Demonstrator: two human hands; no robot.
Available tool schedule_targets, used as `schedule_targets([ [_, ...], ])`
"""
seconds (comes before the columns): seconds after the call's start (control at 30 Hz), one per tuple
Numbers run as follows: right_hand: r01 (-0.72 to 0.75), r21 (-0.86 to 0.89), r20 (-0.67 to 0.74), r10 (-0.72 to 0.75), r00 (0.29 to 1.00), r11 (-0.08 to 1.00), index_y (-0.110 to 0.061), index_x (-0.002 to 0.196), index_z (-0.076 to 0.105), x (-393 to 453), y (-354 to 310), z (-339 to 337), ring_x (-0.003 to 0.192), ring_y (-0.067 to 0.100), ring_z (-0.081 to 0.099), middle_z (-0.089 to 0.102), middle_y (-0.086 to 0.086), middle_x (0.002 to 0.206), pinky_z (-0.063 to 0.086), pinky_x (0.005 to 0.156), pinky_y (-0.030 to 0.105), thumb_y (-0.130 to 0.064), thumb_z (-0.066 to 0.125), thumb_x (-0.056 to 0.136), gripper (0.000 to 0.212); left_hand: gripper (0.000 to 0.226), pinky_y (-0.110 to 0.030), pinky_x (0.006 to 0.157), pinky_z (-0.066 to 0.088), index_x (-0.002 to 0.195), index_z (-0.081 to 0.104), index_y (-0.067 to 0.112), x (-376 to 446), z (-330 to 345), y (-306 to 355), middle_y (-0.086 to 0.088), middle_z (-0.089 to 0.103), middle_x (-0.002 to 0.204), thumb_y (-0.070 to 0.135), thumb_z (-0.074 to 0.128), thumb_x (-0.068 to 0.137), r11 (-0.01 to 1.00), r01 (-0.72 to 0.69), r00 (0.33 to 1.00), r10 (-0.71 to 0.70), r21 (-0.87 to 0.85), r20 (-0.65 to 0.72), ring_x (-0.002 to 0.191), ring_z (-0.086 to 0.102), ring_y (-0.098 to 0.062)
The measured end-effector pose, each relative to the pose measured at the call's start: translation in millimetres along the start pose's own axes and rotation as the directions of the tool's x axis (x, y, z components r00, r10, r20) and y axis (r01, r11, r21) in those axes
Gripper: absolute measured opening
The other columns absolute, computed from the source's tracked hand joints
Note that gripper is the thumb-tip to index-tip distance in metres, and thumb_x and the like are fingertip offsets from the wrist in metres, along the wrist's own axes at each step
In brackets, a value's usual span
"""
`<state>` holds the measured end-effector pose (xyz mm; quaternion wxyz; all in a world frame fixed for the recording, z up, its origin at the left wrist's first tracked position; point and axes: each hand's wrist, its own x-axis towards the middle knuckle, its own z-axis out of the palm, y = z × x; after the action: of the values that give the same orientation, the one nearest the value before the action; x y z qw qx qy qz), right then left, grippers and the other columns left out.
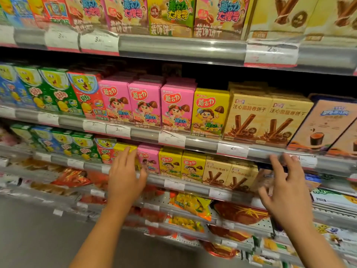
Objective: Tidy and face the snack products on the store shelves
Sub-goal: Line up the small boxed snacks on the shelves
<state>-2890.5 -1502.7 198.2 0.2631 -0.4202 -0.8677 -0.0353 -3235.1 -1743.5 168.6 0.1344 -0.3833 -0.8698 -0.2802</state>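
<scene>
Rows of snack boxes fill the shelves. On the third shelf down, my left hand (125, 176) lies flat against a yellow box (123, 147), with its thumb on the lower left of a pink mushroom-biscuit box (149, 161). Two yellow boxes (181, 164) and tan chocolate-roll boxes (229, 176) stand to the right of it. My right hand (286, 186) hovers with fingers spread in front of the shelf rail (266, 154) at the right, holding nothing. It hides part of a pale box behind it.
The shelf above carries pink boxes (144, 105), a yellow box (210, 111) and tan roll boxes (249, 117) faced forward. Green, blue and red cartoon boxes (58, 89) stand at the left. Bagged snacks (191, 205) hang on pegs below. Grey floor (38, 238) lies at the lower left.
</scene>
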Motion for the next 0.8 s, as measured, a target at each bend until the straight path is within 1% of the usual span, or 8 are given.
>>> schedule_targets([
  [0.1, -0.001, 0.039, -0.025, 0.002, 1.0, 0.999, -0.008, 0.15, 0.042, -2, -4, 3, 0.149, 0.046, 0.022, 0.032, 0.025, 0.155, 0.034, 0.113, 0.066, -0.02, 0.081, 0.074, 0.087, 0.069, -0.053, 0.117, 0.038, 0.155, 0.037, 0.012, -1, -11, -28, -0.009, 0.031, 0.165, 0.031, 0.063, 0.094, 0.992, 0.011, 0.99, -0.029, 0.128, 0.136, 0.152, 0.028, -0.029],
  [0.2, -0.014, 0.062, -0.011, 0.014, 1.0, 0.998, -0.007, 0.149, 0.042, 0, -4, 1, 0.148, 0.046, 0.022, 0.032, 0.024, 0.154, 0.037, 0.111, 0.068, -0.018, 0.08, 0.074, 0.085, 0.075, -0.052, 0.111, 0.045, 0.16, 0.026, 0.016, 4, -18, -43, -0.003, 0.017, 0.17, 0.036, 0.059, 0.097, 0.979, 0.017, 0.967, -0.068, 0.204, 0.245, 0.154, 0.022, -0.027],
  [0.37, -0.071, 0.1, 0.031, 0.069, 0.997, 0.992, -0.014, 0.152, 0.04, -3, -11, -1, 0.148, 0.043, 0.026, 0.03, 0.016, 0.156, 0.041, 0.109, 0.063, -0.043, 0.053, 0.08, 0.078, 0.082, -0.049, 0.117, 0.037, 0.162, 0.017, 0.018, 47, -16, -56, -0.005, 0.015, 0.17, 0.035, 0.062, 0.096, 0.962, -0.08, 0.94, -0.014, 0.26, 0.341, 0.153, 0.022, -0.032],
  [0.47, -0.089, 0.043, 0.082, 0.085, 0.993, 0.995, -0.016, 0.153, 0.042, -1, -5, -8, 0.143, 0.041, 0.033, 0.03, 0.01, 0.156, 0.049, 0.099, 0.065, -0.025, 0.076, 0.08, 0.081, 0.083, -0.049, 0.121, 0.029, 0.161, 0.017, 0.016, 66, 0, -64, -0.007, 0.028, 0.165, 0.041, 0.06, 0.095, 0.925, -0.174, 0.916, 0.027, 0.337, 0.4, 0.153, 0.019, -0.035],
  [0.6, -0.184, -0.009, 0.107, 0.184, 0.977, 0.983, -0.015, 0.152, 0.042, 8, -45, -18, 0.134, 0.044, 0.044, 0.038, 0.017, 0.152, 0.048, 0.1, 0.063, -0.027, 0.077, 0.083, 0.078, 0.08, -0.054, 0.12, 0.026, 0.157, 0.03, 0.014, 71, 21, -83, -0.009, 0.042, 0.153, 0.035, 0.068, 0.089, 0.903, -0.284, 0.898, 0.134, 0.322, 0.418, 0.146, 0.033, -0.036],
  [0.67, -0.221, 0.051, 0.043, 0.219, 0.975, 0.974, -0.013, 0.148, 0.045, -1, -92, -9, 0.128, 0.042, 0.05, 0.05, 0.019, 0.144, 0.049, 0.098, 0.059, -0.024, 0.071, 0.089, 0.066, 0.09, -0.059, 0.107, 0.041, 0.144, 0.052, 0.009, 71, 26, -96, -0.013, 0.059, 0.135, 0.021, 0.089, 0.063, 0.905, -0.332, 0.892, 0.209, 0.266, 0.402, 0.128, 0.053, -0.04],
  [0.73, -0.215, 0.143, -0.016, 0.219, 0.975, 0.966, -0.018, 0.143, 0.05, -12, -155, 8, 0.124, 0.033, 0.053, 0.057, 0.011, 0.137, 0.048, 0.096, 0.049, -0.024, 0.065, 0.094, 0.052, 0.096, -0.059, 0.095, 0.048, 0.133, 0.064, 0.007, 75, 30, -107, -0.015, 0.067, 0.123, 0.002, 0.091, 0.041, 0.895, -0.378, 0.895, 0.288, 0.236, 0.34, 0.112, 0.062, -0.04],
  [0.8, -0.148, 0.227, 0.041, 0.142, 0.989, 0.963, -0.023, 0.139, 0.055, -18, -214, 27, 0.125, 0.022, 0.054, 0.058, 0.0, 0.137, 0.047, 0.097, 0.039, -0.032, 0.059, 0.097, 0.044, 0.096, -0.055, 0.089, 0.048, 0.132, 0.064, 0.011, 81, 27, -115, -0.013, 0.067, 0.121, -0.004, 0.087, 0.041, 0.881, -0.416, 0.886, 0.337, 0.225, 0.318, 0.106, 0.061, -0.039],
])
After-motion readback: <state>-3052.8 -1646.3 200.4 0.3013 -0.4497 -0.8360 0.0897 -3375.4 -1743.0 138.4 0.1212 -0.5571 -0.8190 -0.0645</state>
